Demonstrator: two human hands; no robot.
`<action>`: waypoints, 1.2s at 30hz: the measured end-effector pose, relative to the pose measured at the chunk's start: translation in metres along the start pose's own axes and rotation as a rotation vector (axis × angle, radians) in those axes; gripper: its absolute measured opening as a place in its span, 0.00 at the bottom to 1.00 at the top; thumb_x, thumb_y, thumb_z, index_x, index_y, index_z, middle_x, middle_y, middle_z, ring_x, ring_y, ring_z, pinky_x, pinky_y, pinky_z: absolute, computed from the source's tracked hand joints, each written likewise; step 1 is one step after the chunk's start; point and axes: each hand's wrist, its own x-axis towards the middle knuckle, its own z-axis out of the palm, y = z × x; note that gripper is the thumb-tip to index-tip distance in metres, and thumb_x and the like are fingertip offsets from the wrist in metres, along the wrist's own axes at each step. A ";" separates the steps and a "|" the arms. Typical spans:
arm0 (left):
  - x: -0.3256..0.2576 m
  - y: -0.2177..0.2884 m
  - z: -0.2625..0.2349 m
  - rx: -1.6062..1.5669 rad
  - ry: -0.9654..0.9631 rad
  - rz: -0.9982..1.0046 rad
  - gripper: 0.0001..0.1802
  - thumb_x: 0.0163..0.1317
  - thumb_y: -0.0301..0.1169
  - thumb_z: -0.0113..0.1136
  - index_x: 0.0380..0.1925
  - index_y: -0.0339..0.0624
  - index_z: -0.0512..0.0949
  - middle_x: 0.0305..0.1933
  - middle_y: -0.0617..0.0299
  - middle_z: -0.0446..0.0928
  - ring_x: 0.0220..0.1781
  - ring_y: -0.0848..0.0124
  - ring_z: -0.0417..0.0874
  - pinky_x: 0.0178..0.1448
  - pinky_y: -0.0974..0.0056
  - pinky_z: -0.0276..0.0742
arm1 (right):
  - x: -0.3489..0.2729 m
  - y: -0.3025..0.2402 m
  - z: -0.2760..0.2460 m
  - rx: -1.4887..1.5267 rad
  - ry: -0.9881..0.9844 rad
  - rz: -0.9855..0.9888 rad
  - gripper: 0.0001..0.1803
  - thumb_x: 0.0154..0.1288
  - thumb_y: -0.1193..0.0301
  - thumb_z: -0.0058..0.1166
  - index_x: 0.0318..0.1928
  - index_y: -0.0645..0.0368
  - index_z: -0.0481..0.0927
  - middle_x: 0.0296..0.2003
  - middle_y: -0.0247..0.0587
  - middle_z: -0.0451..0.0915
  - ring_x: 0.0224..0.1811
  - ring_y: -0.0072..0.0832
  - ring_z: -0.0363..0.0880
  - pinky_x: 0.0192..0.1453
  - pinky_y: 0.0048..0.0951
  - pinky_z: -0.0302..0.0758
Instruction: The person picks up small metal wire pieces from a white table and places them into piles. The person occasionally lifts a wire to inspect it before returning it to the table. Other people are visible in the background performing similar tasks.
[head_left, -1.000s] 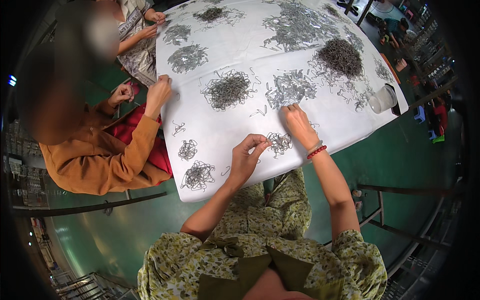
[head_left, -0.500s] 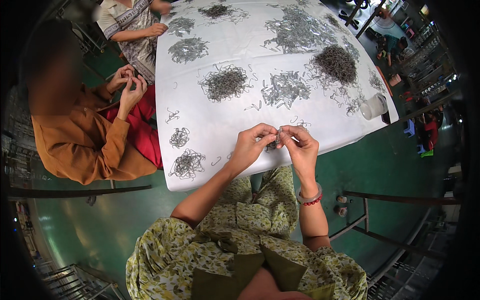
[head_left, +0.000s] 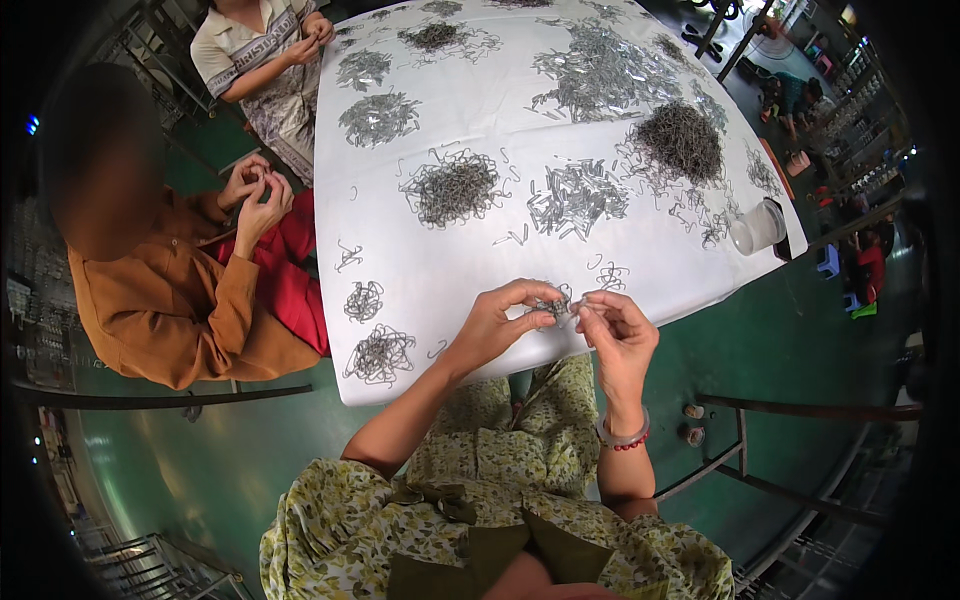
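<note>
My left hand [head_left: 497, 322] is curled at the table's near edge, thumb and index finger bent around something small and wiry that I cannot make out. A small clump of bent wire hooks [head_left: 561, 299] shows at its fingertips; whether the clump is held or lies behind them is unclear. Close beside it, my right hand [head_left: 622, 345] pinches thumb against fingers, and any piece there is too small to tell. Just beyond the hands lie several loose hooks [head_left: 611, 276]. To the left sit a heap of hooks [head_left: 381, 354] and a smaller heap [head_left: 364, 300].
The white-covered table [head_left: 470, 258] carries a dense hook pile [head_left: 455, 188], a pile of small clear strips [head_left: 578, 198], a dark hook pile [head_left: 681, 143] and a large strip pile [head_left: 605, 75]. A clear tub [head_left: 757, 227] stands at the right edge. Two people work along the left side.
My hands have come slightly apart at the fingertips, the right one shifting to the right. The whole view has shifted a little. At the far left, a person's hands have come together.
</note>
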 end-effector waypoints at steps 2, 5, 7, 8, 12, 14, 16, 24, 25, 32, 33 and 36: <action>0.026 -0.009 -0.015 0.037 0.069 -0.017 0.12 0.61 0.29 0.61 0.44 0.39 0.80 0.42 0.63 0.81 0.47 0.73 0.78 0.51 0.67 0.73 | -0.001 -0.014 -0.003 -0.010 0.080 -0.045 0.11 0.59 0.86 0.57 0.44 0.71 0.79 0.34 0.39 0.81 0.34 0.18 0.79 0.39 0.17 0.76; 0.094 -0.027 -0.055 0.436 0.216 -0.047 0.13 0.61 0.34 0.61 0.39 0.37 0.82 0.38 0.57 0.81 0.42 0.67 0.80 0.46 0.65 0.74 | -0.007 -0.019 -0.014 -0.076 0.134 -0.089 0.13 0.58 0.87 0.58 0.45 0.70 0.79 0.34 0.39 0.80 0.35 0.20 0.79 0.40 0.19 0.75; 0.137 -0.058 -0.080 0.810 0.280 0.016 0.14 0.58 0.37 0.62 0.33 0.35 0.83 0.35 0.51 0.81 0.39 0.59 0.81 0.42 0.60 0.75 | -0.013 -0.017 -0.023 -0.139 0.161 -0.119 0.12 0.56 0.88 0.58 0.42 0.70 0.80 0.33 0.41 0.81 0.34 0.21 0.78 0.40 0.20 0.74; 0.153 -0.073 -0.084 0.948 0.286 0.054 0.14 0.57 0.37 0.63 0.31 0.35 0.84 0.33 0.48 0.80 0.38 0.55 0.81 0.42 0.58 0.76 | -0.017 -0.015 -0.030 -0.153 0.162 -0.142 0.11 0.55 0.88 0.58 0.41 0.70 0.80 0.33 0.41 0.81 0.34 0.21 0.78 0.39 0.20 0.74; 0.186 -0.114 -0.083 1.421 0.167 0.015 0.12 0.58 0.34 0.60 0.27 0.35 0.83 0.36 0.46 0.79 0.41 0.51 0.80 0.45 0.53 0.77 | -0.039 -0.021 -0.052 -0.237 0.213 -0.174 0.09 0.54 0.89 0.59 0.36 0.70 0.81 0.31 0.43 0.81 0.33 0.22 0.77 0.36 0.20 0.72; 0.188 -0.122 -0.081 1.517 0.165 0.054 0.11 0.59 0.33 0.58 0.26 0.35 0.82 0.37 0.46 0.78 0.42 0.51 0.79 0.46 0.52 0.77 | -0.049 -0.025 -0.060 -0.266 0.238 -0.164 0.08 0.54 0.89 0.58 0.35 0.70 0.81 0.31 0.43 0.81 0.33 0.23 0.77 0.36 0.21 0.72; 0.186 -0.125 -0.084 1.493 0.204 0.093 0.10 0.61 0.32 0.55 0.29 0.35 0.80 0.37 0.45 0.78 0.43 0.51 0.79 0.46 0.52 0.77 | -0.058 -0.028 -0.067 -0.289 0.243 -0.135 0.07 0.54 0.89 0.58 0.34 0.69 0.82 0.31 0.43 0.81 0.32 0.24 0.77 0.36 0.22 0.72; 0.147 -0.072 -0.035 1.021 0.139 0.296 0.06 0.64 0.27 0.50 0.37 0.36 0.72 0.37 0.47 0.77 0.42 0.51 0.78 0.46 0.52 0.73 | -0.070 -0.022 -0.062 -0.270 0.246 -0.155 0.06 0.56 0.87 0.57 0.35 0.68 0.82 0.32 0.43 0.81 0.34 0.25 0.77 0.38 0.22 0.73; 0.133 -0.068 -0.013 0.893 0.050 0.221 0.06 0.64 0.27 0.50 0.37 0.36 0.73 0.37 0.47 0.77 0.42 0.51 0.78 0.47 0.53 0.73 | -0.071 -0.021 -0.060 -0.265 0.246 -0.171 0.06 0.56 0.87 0.57 0.35 0.68 0.82 0.32 0.43 0.81 0.35 0.25 0.77 0.38 0.22 0.72; 0.087 -0.088 0.061 0.875 -0.291 0.158 0.09 0.62 0.31 0.55 0.38 0.38 0.77 0.38 0.50 0.77 0.45 0.53 0.78 0.48 0.52 0.75 | -0.077 -0.017 -0.047 -0.238 0.196 -0.148 0.05 0.56 0.86 0.58 0.34 0.67 0.82 0.32 0.42 0.81 0.34 0.24 0.77 0.38 0.22 0.72; 0.092 -0.088 0.060 0.866 -0.219 0.202 0.10 0.61 0.33 0.57 0.39 0.39 0.79 0.38 0.51 0.78 0.45 0.53 0.78 0.47 0.53 0.75 | -0.078 -0.018 -0.045 -0.252 0.182 -0.151 0.05 0.56 0.86 0.58 0.34 0.67 0.82 0.32 0.42 0.81 0.34 0.24 0.76 0.38 0.21 0.72; 0.126 -0.082 0.035 0.889 -0.067 0.255 0.10 0.60 0.32 0.58 0.38 0.40 0.81 0.38 0.51 0.78 0.44 0.53 0.78 0.47 0.54 0.75 | -0.080 -0.013 -0.047 -0.275 0.167 -0.197 0.06 0.57 0.86 0.58 0.35 0.67 0.82 0.32 0.42 0.81 0.33 0.25 0.77 0.37 0.21 0.72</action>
